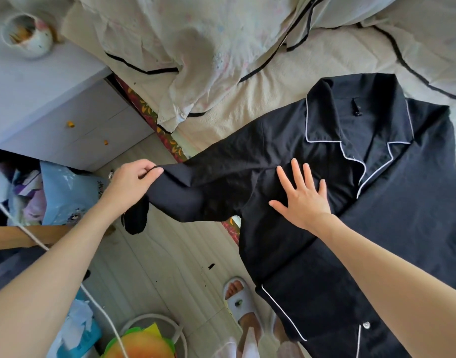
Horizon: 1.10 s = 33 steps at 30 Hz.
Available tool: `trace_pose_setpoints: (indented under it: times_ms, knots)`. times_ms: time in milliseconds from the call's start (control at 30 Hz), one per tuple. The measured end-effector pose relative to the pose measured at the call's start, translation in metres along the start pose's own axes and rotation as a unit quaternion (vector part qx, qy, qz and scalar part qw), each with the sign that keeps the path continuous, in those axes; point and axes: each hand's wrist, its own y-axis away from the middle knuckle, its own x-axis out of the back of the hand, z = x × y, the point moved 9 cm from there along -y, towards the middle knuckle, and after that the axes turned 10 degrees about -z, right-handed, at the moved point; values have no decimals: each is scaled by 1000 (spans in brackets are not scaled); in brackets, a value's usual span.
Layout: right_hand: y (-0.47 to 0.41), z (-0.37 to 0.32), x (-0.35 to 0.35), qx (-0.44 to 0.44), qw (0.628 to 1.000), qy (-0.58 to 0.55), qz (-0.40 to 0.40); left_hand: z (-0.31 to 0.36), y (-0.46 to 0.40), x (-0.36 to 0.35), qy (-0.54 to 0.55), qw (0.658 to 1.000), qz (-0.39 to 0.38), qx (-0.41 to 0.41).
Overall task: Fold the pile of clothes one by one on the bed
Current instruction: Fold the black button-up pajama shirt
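A black pyjama shirt (392, 208) with white piping lies face up on the bed (247, 109), collar toward the far side. One sleeve (214, 184) stretches left past the bed edge over the floor. My left hand (134, 179) pinches that sleeve near its cuff and holds it out. My right hand (303, 196) presses flat, fingers spread, on the shirt's chest near the shoulder. A crumpled cream garment with black trim (195, 47) lies at the far side of the bed.
A white bedside cabinet (53, 104) with a speckled cup (28, 34) stands at left. Bags and clutter (41, 192) sit on the wood floor below it. A white cord (97, 308), tissue box (77, 329) and round basket (149, 337) are near my slippered foot (241, 301).
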Motion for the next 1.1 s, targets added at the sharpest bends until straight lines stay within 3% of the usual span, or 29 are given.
trace_pose_setpoints:
  times_ms: [133,400,467,567,633,767,933,1033,1100]
  knots:
    - [11,0,13,32,998,-56,-2,59,32,1,3,999,27,-38]
    - [112,61,31,36,961,-245,119,241,97,-44,130,979,16,-153]
    - [138,97,23,-1,948,-280,153,293,110,-78,182,961,-33,-205]
    - [168,149,-4,-72,935,-307,162,342,122,-158,137,940,-196,-244]
    - [180,171,-29,-101,943,-288,134,332,119,-200,64,946,-227,-221]
    - [195,188,-81,-110,967,-222,61,251,110,-241,-69,973,-188,-114]
    - [201,196,-120,-106,982,-157,20,189,106,-252,-117,983,-141,-21]
    - [196,199,-131,-94,986,-138,1,183,96,-257,-98,981,-164,28]
    - [191,201,-133,-83,987,-137,-12,186,90,-262,-165,969,-176,53]
